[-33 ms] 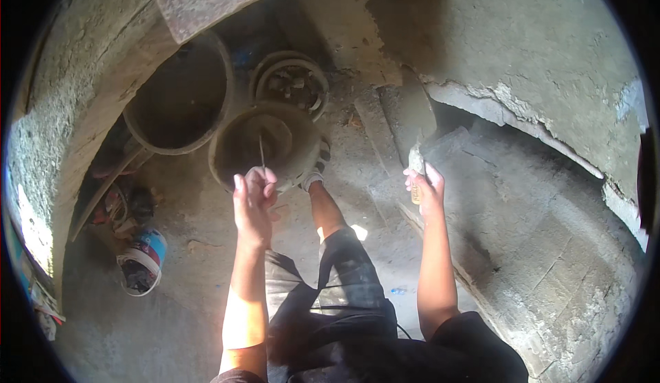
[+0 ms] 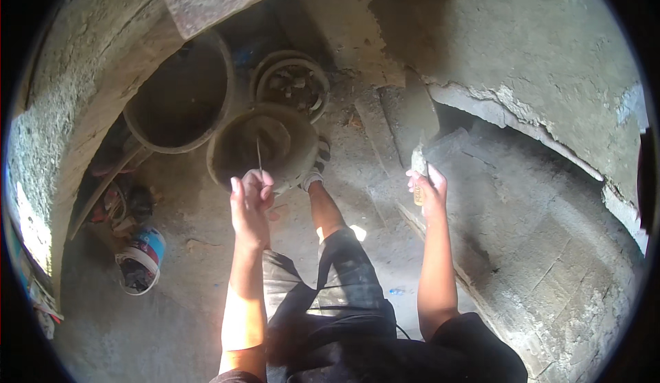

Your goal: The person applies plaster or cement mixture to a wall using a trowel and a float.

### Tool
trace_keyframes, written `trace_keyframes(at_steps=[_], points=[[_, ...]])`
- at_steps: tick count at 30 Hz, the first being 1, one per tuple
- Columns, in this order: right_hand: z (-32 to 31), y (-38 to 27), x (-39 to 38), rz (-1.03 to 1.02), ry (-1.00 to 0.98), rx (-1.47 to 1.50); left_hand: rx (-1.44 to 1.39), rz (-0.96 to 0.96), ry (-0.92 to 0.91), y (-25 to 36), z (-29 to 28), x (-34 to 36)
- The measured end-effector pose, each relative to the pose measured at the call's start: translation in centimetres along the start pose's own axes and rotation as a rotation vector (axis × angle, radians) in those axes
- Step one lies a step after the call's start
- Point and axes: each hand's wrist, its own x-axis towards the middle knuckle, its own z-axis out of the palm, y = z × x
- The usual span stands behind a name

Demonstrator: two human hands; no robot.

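My left hand (image 2: 251, 208) is closed at the fingertips on a thin flat tool (image 2: 259, 155), seen nearly edge-on in front of a large bucket (image 2: 218, 175). Its exact kind does not show. On the right, my right hand (image 2: 432, 192) grips a trowel by its light wooden handle (image 2: 418, 196). Pale, crusted material coats the neck (image 2: 419, 159), and a broad grey blade (image 2: 419, 104) appears to extend away from it. The two hands are well apart at about the same height.
A big round tub (image 2: 223, 111) and a smaller bucket of rubble (image 2: 323, 97) stand at the far left. Nearer lies a tilted blue-and-white pail (image 2: 152, 245). A rough wall (image 2: 536, 39) rises at right above a broken-edged slab (image 2: 550, 259). A curved concrete edge (image 2: 103, 87) runs along the left.
My right hand and its trowel have shifted very slightly right. My left hand has moved a touch left and down. Both holds are the same.
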Motion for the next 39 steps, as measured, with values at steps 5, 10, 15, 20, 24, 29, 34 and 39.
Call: trace_keyframes(at_steps=[5, 10, 15, 20, 24, 29, 34, 39], points=[[-0.2, -2.4, -1.3, -0.016, 0.047, -0.1, 0.012, -0.019, -0.002, -0.2, -2.7, -1.1], [0.0, -3.5, -2.8, -0.005, 0.055, -0.109, -0.04, -0.012, 0.023, -1.3, -4.5, -1.4], [0.1, -4.9, -3.9, -0.036, 0.09, -0.169, -0.103, 0.021, 0.113, -1.0, -5.0, -2.2], [1.6, -5.6, -2.5, -0.042, 0.118, -0.199, -0.111, 0.05, 0.079, -0.9, -5.8, -2.5], [1.1, -3.5, 0.6, -0.031, 0.129, -0.243, -0.094, 0.059, 0.03, -1.1, -6.1, -2.6], [2.3, -1.8, 0.5, 0.098, 0.129, -0.301, -0.116, 0.064, 0.024, -1.0, -6.6, -2.9], [3.1, -3.9, -1.2, 0.011, 0.095, -0.313, -0.144, 0.047, 0.007, -1.2, -6.9, -3.0], [2.3, -5.2, 0.0, 0.004, 0.111, -0.197, -0.112, 0.047, 0.01, -1.1, -6.7, -2.9]])
